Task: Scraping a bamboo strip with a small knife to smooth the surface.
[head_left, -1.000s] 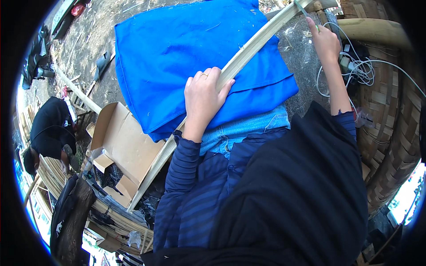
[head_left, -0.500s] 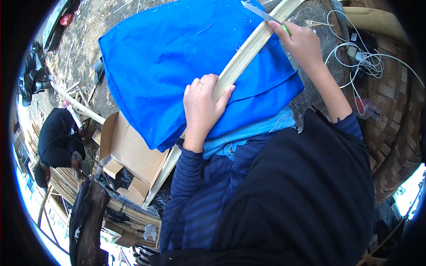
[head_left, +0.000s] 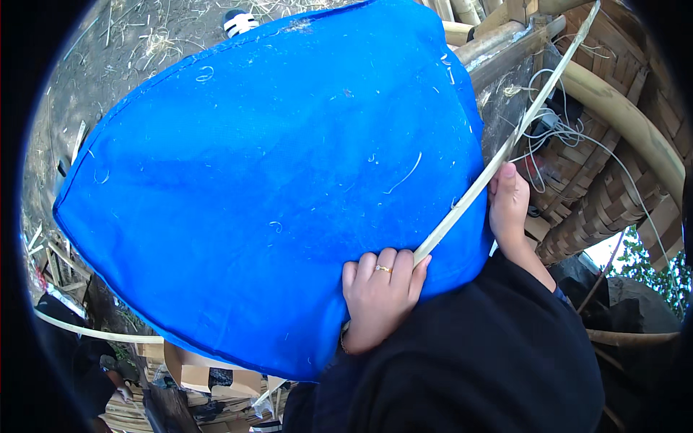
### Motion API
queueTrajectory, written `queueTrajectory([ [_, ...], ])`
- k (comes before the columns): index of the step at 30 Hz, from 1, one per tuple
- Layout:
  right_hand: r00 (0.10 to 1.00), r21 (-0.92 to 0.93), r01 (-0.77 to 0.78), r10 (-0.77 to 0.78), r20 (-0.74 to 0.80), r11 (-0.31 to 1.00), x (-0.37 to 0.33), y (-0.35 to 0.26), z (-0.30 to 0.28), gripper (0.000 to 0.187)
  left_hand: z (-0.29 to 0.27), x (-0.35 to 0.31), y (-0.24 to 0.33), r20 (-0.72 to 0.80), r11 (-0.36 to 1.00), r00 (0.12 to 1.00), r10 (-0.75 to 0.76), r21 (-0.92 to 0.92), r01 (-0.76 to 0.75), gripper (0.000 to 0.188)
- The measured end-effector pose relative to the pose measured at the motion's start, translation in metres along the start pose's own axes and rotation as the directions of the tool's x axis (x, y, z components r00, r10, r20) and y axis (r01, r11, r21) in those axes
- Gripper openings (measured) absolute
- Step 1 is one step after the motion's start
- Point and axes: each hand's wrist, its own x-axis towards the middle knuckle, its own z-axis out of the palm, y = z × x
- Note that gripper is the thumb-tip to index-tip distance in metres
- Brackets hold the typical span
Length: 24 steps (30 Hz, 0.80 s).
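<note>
A long pale bamboo strip (head_left: 476,189) slants from my left hand up to the far right, its narrow edge showing. My left hand (head_left: 382,292), with a ring on one finger, is closed round the strip near my body and rests on a blue cloth (head_left: 253,180) spread over my lap. Farther along, my right hand (head_left: 510,206) is closed just beside the strip, thumb uppermost. Whatever lies inside its fingers is hidden; the knife seen there earlier does not show clearly. Thin curled shavings (head_left: 408,173) are scattered on the cloth.
White cables (head_left: 552,126) lie tangled at the right by a woven bamboo panel (head_left: 599,216) and a thick bamboo pole (head_left: 621,108). A cardboard box (head_left: 216,375) stands at the lower left, near a person in dark clothes (head_left: 68,361). Shavings litter the ground (head_left: 159,47).
My right hand has come down and back toward my body. My left hand has shifted right, and the strip now shows a narrower side. The view has turned, with more blue cloth showing.
</note>
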Motion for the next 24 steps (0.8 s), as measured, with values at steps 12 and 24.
queueTrajectory([
  [12, 0.999, 0.067, 0.031, -0.030, -0.010, 0.997, -0.005, -0.015, 0.017, 0.056, 0.001, -0.011, -0.011, -0.080, 0.995, 0.997, 0.009, -0.099, -0.017, 0.027],
  [24, 0.275, 0.850, 0.522, -0.958, -0.085, 0.074, -0.117, -0.206, -0.129, 0.017, 0.020, -0.021, -0.024, -0.244, 0.976, 0.948, 0.204, 0.129, -0.176, 0.037],
])
